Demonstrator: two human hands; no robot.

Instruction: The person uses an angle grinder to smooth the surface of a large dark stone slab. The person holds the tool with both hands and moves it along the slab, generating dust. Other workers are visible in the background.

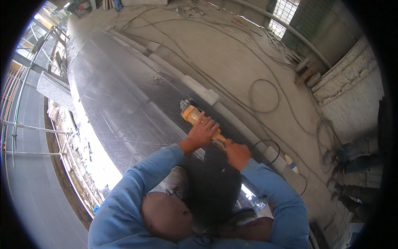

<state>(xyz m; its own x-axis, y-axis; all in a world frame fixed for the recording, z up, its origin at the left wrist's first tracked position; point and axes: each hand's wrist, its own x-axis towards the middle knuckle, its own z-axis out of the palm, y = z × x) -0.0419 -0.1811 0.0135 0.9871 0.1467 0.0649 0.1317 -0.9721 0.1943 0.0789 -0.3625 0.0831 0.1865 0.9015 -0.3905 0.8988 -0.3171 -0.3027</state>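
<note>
Both hands grip an orange angle grinder (194, 114) that rests on a large dark polished stone slab (120, 103). The left hand (203, 132) is wrapped over the middle of the tool's body, fingers curled round it, while the right hand (236, 152) is closed round the rear handle, just behind the left. The grinder's head sits near the slab's right edge, close to a pale stone strip (199, 89) that runs along that side. A black power cable (265, 143) loops away from the tool's back end across the dusty concrete floor (232, 58), where more cables (263, 96) lie in coils. Both forearms wear blue sleeves (137, 178). A small plastic bottle (291, 163) lies on the floor just right of the slab's edge, near the right elbow.
</note>
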